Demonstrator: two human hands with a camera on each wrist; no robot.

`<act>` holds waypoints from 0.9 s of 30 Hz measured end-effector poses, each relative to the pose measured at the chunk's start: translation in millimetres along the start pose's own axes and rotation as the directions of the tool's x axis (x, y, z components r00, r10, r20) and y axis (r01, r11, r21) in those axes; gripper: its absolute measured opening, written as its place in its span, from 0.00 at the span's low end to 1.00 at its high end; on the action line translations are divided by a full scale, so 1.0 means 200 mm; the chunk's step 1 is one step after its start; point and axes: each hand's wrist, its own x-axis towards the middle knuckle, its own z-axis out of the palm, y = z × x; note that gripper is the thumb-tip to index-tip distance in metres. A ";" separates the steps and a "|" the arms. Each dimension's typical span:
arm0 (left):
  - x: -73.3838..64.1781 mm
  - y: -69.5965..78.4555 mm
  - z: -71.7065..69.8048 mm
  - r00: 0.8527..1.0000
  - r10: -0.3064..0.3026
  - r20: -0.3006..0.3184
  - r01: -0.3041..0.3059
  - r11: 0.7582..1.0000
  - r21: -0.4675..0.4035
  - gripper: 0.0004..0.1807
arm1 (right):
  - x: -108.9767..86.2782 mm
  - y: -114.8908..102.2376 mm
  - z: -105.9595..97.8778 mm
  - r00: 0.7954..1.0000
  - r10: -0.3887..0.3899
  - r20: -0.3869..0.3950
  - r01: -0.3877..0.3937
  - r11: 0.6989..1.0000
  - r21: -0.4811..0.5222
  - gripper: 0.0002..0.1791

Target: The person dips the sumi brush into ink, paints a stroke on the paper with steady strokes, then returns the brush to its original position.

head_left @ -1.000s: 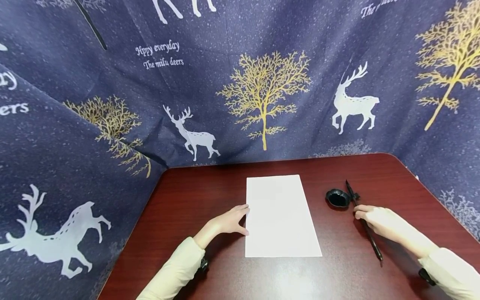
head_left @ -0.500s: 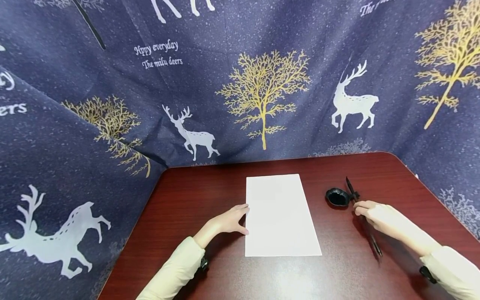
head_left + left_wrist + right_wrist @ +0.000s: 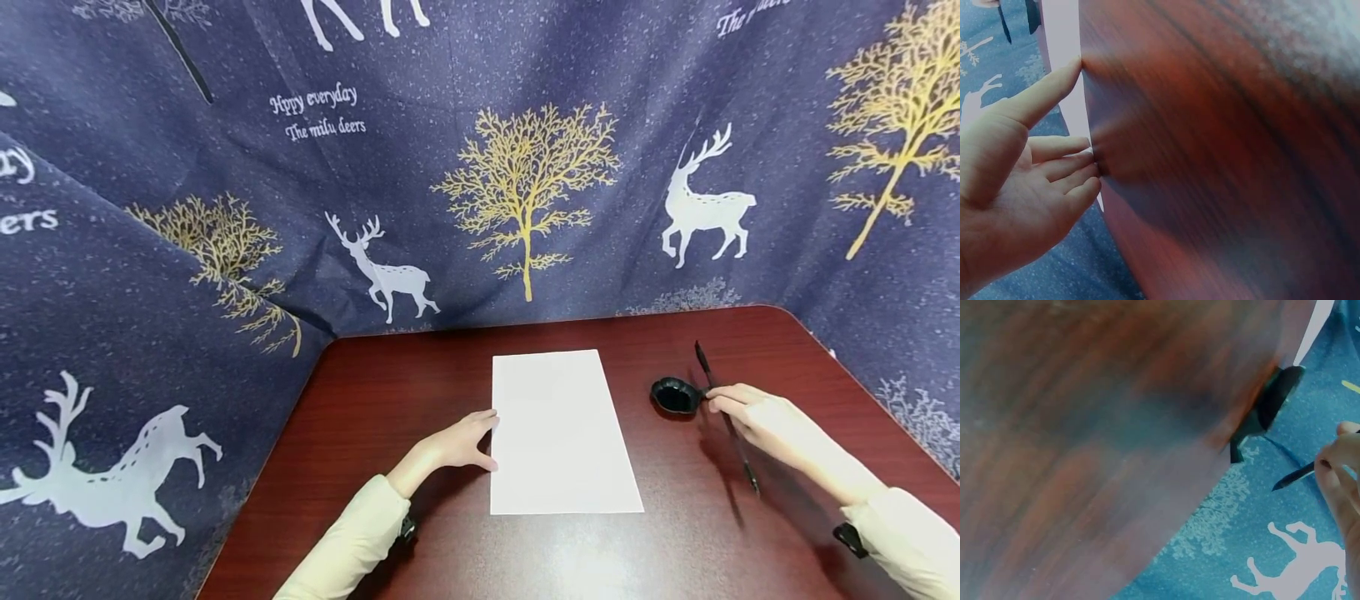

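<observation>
A white sheet of paper (image 3: 562, 433) lies on the table. My left hand (image 3: 459, 443) rests at its left edge, thumb and fingers spread, fingertips touching the paper; the left wrist view shows the fingertips (image 3: 1088, 142) along that edge. My right hand (image 3: 757, 423) pinches a dark writing brush (image 3: 731, 429) by the middle of its shaft. The brush is raised off the table, its dark tip (image 3: 1291, 478) pointing away from me. Just left of this hand stands a small black ink dish (image 3: 675, 397) with a scalloped rim and a stub on its right side, partly behind the fingers.
The table (image 3: 405, 383) is dark red wood with a rounded far right corner. A blue cloth (image 3: 600, 250) printed with deer and trees hangs behind it and along both sides.
My right hand has lifted the brush from beside the ink dish, moving slightly up and away; its shadow has parted from the shaft. The left hand and paper stay put.
</observation>
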 end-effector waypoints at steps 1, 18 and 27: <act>0.00 0.00 0.00 1.000 0.000 0.001 0.000 1.000 -0.002 0.44 | 0.01 0.00 0.00 1.000 0.004 -0.005 -0.004 1.000 0.010 0.27; 0.00 0.00 0.00 1.000 -0.004 0.007 0.005 1.000 -0.028 0.44 | 0.13 0.01 -0.03 0.994 0.061 -0.092 -0.053 0.995 0.087 0.28; -0.01 0.01 0.00 1.000 -0.005 -0.001 0.005 0.999 -0.032 0.44 | 0.20 0.00 -0.08 0.988 0.078 -0.137 -0.066 0.994 0.090 0.25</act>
